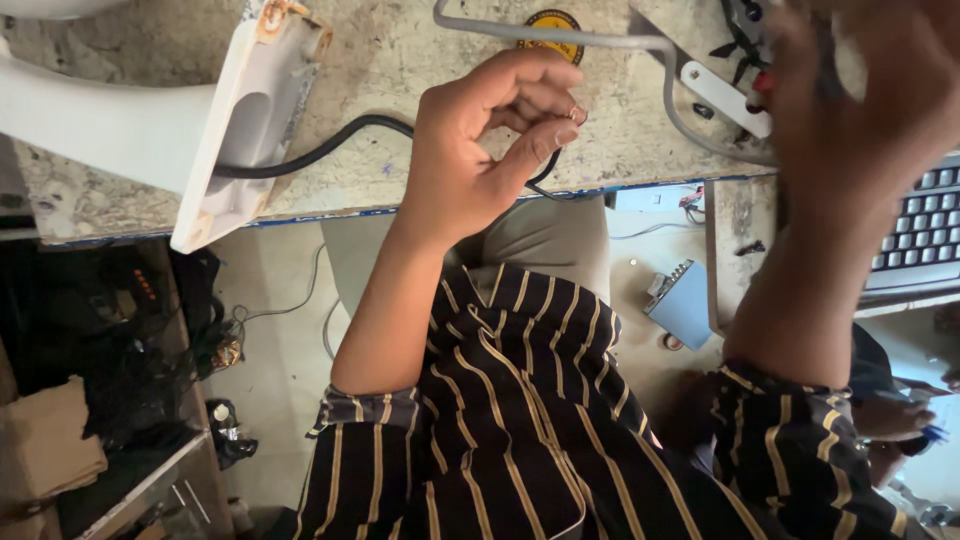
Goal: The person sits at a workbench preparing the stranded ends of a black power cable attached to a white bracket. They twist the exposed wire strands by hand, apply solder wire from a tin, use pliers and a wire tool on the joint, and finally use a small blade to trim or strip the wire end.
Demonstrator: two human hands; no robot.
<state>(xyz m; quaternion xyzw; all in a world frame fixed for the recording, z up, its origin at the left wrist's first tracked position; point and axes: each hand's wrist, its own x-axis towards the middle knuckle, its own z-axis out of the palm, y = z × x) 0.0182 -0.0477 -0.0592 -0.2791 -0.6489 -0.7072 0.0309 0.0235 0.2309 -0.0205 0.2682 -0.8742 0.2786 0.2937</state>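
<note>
Clearly the left hand (485,140) does the fine work: its thumb and forefinger are pinched narrow on something very small at the fingertips (570,120), too small to identify, just above the near edge of the speckled stone bench (400,60). A black cable (330,150) runs along the bench from the white plastic housing (240,120) at far left and passes under that hand. The right hand (850,130) is raised close to the camera and blurred; whether its fingers hold anything I cannot tell, though a red-and-black bit shows beside them. A grey keyboard (925,235) sits at right, a grey wire frame (560,38) farther back. Judging by the grip, steadying the wrist on the bench edge and keeping the pinch light would help keep the tiny piece from slipping.
</note>
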